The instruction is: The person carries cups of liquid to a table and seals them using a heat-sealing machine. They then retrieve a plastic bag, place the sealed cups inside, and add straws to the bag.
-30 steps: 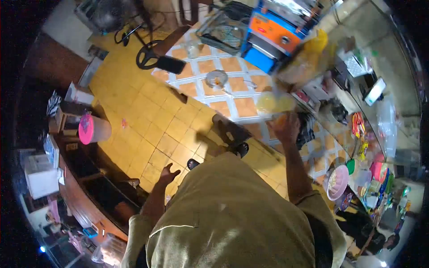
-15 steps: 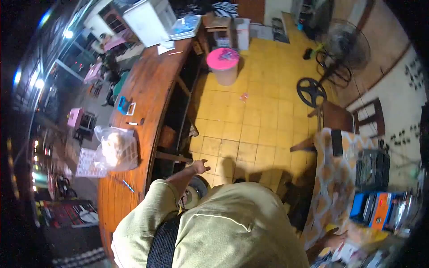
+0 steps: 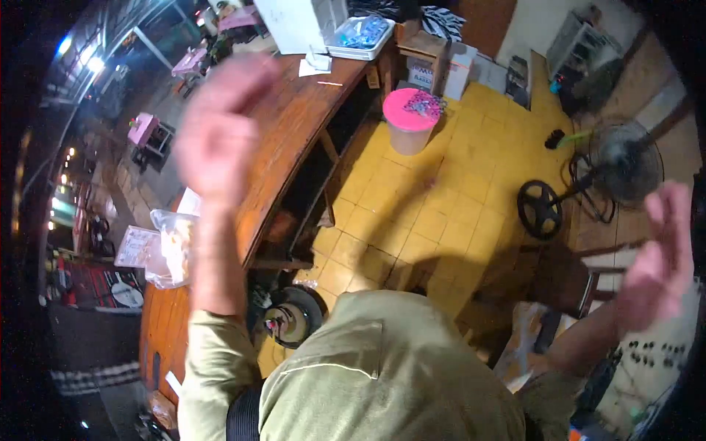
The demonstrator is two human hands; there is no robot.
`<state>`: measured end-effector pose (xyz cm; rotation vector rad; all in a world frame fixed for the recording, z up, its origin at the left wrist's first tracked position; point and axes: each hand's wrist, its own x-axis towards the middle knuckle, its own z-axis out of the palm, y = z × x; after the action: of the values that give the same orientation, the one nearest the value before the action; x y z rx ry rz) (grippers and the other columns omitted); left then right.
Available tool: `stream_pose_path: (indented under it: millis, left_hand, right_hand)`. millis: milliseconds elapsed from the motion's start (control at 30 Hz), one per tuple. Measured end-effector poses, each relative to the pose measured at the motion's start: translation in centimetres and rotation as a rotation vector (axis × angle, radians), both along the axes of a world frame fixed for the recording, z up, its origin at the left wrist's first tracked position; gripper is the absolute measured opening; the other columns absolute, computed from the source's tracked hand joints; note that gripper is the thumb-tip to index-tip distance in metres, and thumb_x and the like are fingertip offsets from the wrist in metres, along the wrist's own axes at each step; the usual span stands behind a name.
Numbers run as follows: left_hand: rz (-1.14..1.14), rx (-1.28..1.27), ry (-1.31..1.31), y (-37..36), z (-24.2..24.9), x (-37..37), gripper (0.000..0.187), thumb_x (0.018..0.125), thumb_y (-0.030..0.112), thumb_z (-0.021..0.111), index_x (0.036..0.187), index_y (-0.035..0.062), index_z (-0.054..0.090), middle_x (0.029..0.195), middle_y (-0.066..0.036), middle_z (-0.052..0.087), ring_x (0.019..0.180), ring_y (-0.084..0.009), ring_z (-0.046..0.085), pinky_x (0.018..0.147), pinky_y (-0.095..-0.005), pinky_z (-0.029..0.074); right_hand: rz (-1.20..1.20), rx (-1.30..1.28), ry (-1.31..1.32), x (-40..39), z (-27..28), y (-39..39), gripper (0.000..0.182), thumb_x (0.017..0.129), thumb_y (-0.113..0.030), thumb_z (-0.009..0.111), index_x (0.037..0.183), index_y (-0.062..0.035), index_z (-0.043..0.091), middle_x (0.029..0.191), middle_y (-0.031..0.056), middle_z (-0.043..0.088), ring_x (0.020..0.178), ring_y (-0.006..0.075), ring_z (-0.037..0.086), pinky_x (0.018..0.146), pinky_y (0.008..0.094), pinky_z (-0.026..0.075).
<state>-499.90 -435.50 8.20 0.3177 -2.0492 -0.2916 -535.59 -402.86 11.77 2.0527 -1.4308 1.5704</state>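
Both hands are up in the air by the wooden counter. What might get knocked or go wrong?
The left hand is raised, blurred, above the wooden counter; swinging down it might hit the plastic bag lying near the counter's edge. The right hand is raised near the standing fan and could perhaps brush it.

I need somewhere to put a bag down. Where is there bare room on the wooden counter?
The wooden counter is bare in its middle stretch, between the clear plastic bag and the white tray at the far end. The far end is crowded. Both hands, left hand and right hand, are raised and empty.
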Motion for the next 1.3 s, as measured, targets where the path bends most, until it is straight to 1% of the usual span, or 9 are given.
stream_pose_path:
  millis: [100, 200, 633, 767, 933, 1067, 1100, 1200, 1300]
  left_hand:
    - [-0.122, -0.56, 0.222, 1.9, 12.6, 2.2, 0.036, 0.086, 0.017, 0.063, 0.118, 0.0003, 0.059, 0.121, -0.014, 0.059, 0.116, -0.0251, 0.053, 0.097, -0.0382, 0.044]
    - [-0.184, -0.693, 0.174, 1.8, 17.2, 1.5, 0.034, 0.087, 0.019, 0.062, 0.115, 0.0002, 0.06, 0.119, -0.015, 0.059, 0.115, -0.0264, 0.054, 0.096, -0.0393, 0.044]
    - [-0.154, -0.571, 0.207, -17.1, 14.8, -3.9, 0.032, 0.089, 0.027, 0.058, 0.106, -0.0004, 0.063, 0.11, -0.019, 0.059, 0.108, -0.0317, 0.056, 0.089, -0.0437, 0.047]
    - [-0.183, -0.478, 0.271, -24.2, 12.5, -6.3, 0.033, 0.089, 0.029, 0.057, 0.103, -0.0006, 0.064, 0.107, -0.02, 0.06, 0.106, -0.0333, 0.056, 0.087, -0.0451, 0.048]
    - [-0.255, -0.234, 0.435, -31.8, 8.3, -9.7, 0.035, 0.09, 0.032, 0.055, 0.099, -0.0009, 0.065, 0.104, -0.021, 0.06, 0.103, -0.0354, 0.057, 0.084, -0.0468, 0.049]
    - [-0.07, 0.604, 0.843, -40.9, -3.2, -15.0, 0.038, 0.09, 0.034, 0.054, 0.096, -0.0011, 0.066, 0.101, -0.022, 0.06, 0.101, -0.037, 0.058, 0.082, -0.0481, 0.05]
    - [0.084, 0.919, 0.686, -44.0, -6.4, -14.3, 0.034, 0.095, 0.033, 0.05, 0.099, 0.0019, 0.064, 0.105, -0.02, 0.06, 0.099, -0.033, 0.06, 0.083, -0.0459, 0.05]
    - [0.288, 0.958, 0.337, -49.8, -13.1, -19.3, 0.026, 0.097, 0.023, 0.051, 0.109, 0.0026, 0.063, 0.108, -0.012, 0.062, 0.099, -0.0198, 0.059, 0.085, -0.0349, 0.049]
    - [0.29, 1.114, 0.269, -52.5, -18.6, -23.4, 0.024, 0.096, 0.017, 0.054, 0.114, 0.0027, 0.062, 0.108, -0.008, 0.063, 0.098, -0.0152, 0.058, 0.088, -0.0303, 0.046]
  right_hand:
    - [0.482, -0.152, 0.315, 2.7, 9.3, -8.8, 0.056, 0.089, -0.033, 0.056, 0.133, -0.0005, 0.044, 0.128, 0.021, 0.052, 0.119, 0.0321, 0.049, 0.103, 0.0434, 0.035]
    - [0.633, -0.373, 0.422, 2.9, 12.0, -15.9, 0.05, 0.09, -0.031, 0.056, 0.129, -0.0016, 0.047, 0.124, 0.0197, 0.054, 0.115, 0.0308, 0.051, 0.1, 0.0423, 0.037]
    - [0.702, -0.679, 0.431, -3.4, 11.3, -44.1, 0.027, 0.091, -0.023, 0.056, 0.112, -0.0061, 0.058, 0.104, 0.0142, 0.062, 0.098, 0.0252, 0.059, 0.089, 0.0376, 0.045]
    - [0.644, -0.637, 0.269, -9.4, 8.1, -56.0, 0.021, 0.091, -0.02, 0.056, 0.107, -0.0075, 0.062, 0.098, 0.0124, 0.065, 0.092, 0.0235, 0.061, 0.085, 0.0361, 0.047]
    - [0.258, 0.422, -0.053, -14.7, -10.5, -80.5, 0.019, 0.086, -0.015, 0.063, 0.103, -0.0067, 0.066, 0.102, 0.0129, 0.068, 0.098, 0.0237, 0.064, 0.091, 0.0357, 0.047]
    - [-0.121, 0.19, 0.531, -18.7, -24.4, -94.0, 0.025, 0.078, -0.011, 0.066, 0.103, -0.0079, 0.066, 0.108, 0.013, 0.065, 0.105, 0.0316, 0.06, 0.097, 0.04, 0.044]
    - [-0.212, 0.149, 0.628, -19.9, -26.6, -96.3, 0.024, 0.078, -0.011, 0.065, 0.102, -0.0082, 0.066, 0.108, 0.0128, 0.065, 0.105, 0.0322, 0.059, 0.097, 0.0404, 0.044]
    - [0.109, 0.612, 0.775, -23.3, -27.3, -102.7, 0.018, 0.081, -0.01, 0.063, 0.098, -0.0084, 0.064, 0.097, 0.0119, 0.066, 0.097, 0.0342, 0.062, 0.088, 0.0433, 0.048]
    - [0.337, 0.69, 0.023, -24.8, -20.4, -104.8, 0.01, 0.086, -0.011, 0.058, 0.093, -0.0041, 0.061, 0.075, 0.0084, 0.063, 0.07, 0.0227, 0.063, 0.064, 0.0364, 0.051]
